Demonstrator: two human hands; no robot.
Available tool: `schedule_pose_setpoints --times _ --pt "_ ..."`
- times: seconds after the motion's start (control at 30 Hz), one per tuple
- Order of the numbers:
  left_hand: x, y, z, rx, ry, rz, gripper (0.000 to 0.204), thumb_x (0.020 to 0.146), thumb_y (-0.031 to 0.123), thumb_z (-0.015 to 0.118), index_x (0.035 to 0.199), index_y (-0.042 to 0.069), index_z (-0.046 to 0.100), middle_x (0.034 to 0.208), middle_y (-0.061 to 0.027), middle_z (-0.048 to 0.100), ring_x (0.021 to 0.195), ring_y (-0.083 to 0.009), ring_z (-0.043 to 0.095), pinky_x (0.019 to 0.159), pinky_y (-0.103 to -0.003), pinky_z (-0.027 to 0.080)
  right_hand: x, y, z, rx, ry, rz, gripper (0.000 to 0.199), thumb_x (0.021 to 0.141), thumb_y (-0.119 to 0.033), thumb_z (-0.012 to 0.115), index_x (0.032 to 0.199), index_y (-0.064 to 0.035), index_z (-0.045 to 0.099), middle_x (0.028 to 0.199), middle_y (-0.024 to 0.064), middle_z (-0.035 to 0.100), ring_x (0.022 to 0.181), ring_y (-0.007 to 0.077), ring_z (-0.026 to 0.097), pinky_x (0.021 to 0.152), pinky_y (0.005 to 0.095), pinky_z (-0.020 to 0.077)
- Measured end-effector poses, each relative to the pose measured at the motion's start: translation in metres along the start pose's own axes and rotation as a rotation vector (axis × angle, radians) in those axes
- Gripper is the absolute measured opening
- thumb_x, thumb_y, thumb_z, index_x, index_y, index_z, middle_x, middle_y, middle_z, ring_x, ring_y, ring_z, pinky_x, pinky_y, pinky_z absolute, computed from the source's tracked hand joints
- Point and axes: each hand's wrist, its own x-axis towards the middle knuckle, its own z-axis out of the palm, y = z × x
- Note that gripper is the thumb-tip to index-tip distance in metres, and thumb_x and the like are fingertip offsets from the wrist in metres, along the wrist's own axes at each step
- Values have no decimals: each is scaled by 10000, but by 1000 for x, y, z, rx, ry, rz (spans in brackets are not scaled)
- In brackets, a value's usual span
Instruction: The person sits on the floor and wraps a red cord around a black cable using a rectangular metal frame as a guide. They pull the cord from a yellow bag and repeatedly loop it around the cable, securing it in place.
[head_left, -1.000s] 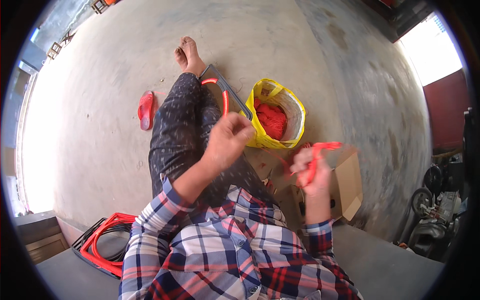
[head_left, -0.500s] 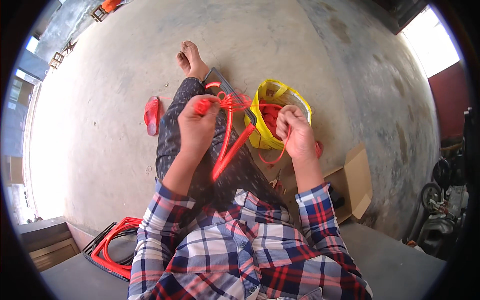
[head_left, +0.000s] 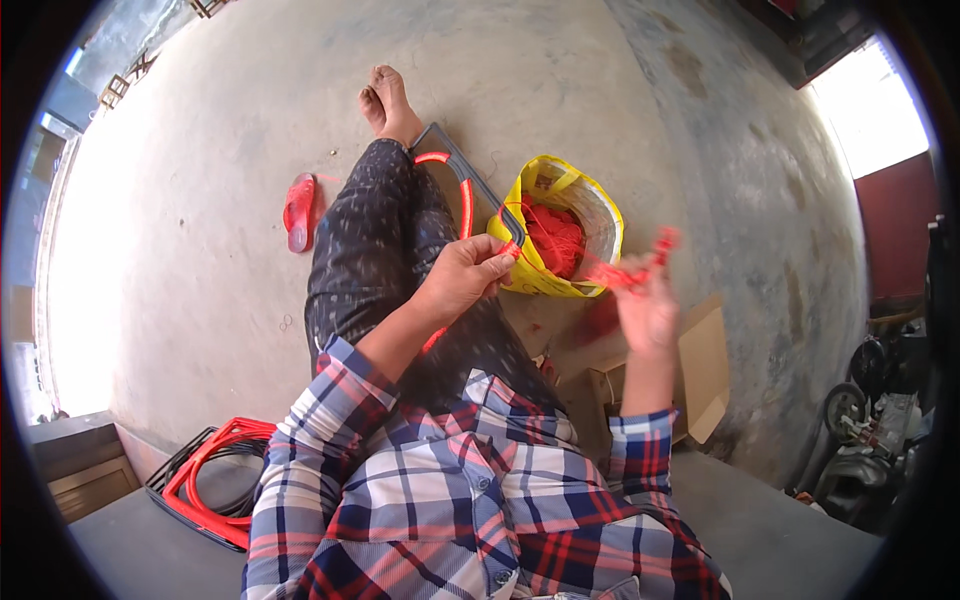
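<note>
Frame (head_left: pixel 468 190) lower end hidden behind left hand (head_left: pixel 462 275), grip clamped on it; right hand (head_left: pixel 645 305) blurred, pinching red cord (head_left: pixel 625 268)

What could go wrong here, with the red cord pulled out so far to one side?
The red cord runs taut from the left hand on the grey frame to the raised, blurred right hand; a hard tug might snap it or jerk the frame loose. It passes over the open yellow bag, so it could snag there.

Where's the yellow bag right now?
In the head view, the yellow bag sits on the concrete floor right of the outstretched leg, just beyond the left hand.
</note>
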Motion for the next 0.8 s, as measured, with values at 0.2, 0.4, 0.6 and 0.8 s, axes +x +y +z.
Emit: schedule_pose_setpoints --times 0.2,0.4,0.6,0.8 --pt "-16 -15 -3 345 12 46 186 1000 206 611 1055 34 653 748 10 606 628 -42 524 572 -209 447 -44 -70 -70 60 73 -73 175 1030 -249 532 1084 -94 592 723 -43 395 598 80 380 543 257 388" --pt "-29 -39 -6 431 62 160 199 996 184 612 1103 22 655 757 14 609 666 -47 527 615 -220 449 -25 49 7 -269 197 219 154 1021 -209 544 1056 -72 605 800 19 562 561 87 481 514 236 393" --pt "-28 -36 2 370 116 162 175 983 171 632 1078 27 662 767 29 612 691 -36 528 636 -216 452 -12 103 55 -495 53 460 121 1001 -199 577 1056 -96 544 759 -5 540 616 78 503 536 232 417" --pt "-15 -42 4 434 120 127 147 966 143 645 1046 22 660 779 7 635 713 -45 566 649 -236 472 -38 39 70 -230 1 349 126 925 -55 601 1008 -69 507 706 -18 433 542 65 384 460 216 283"
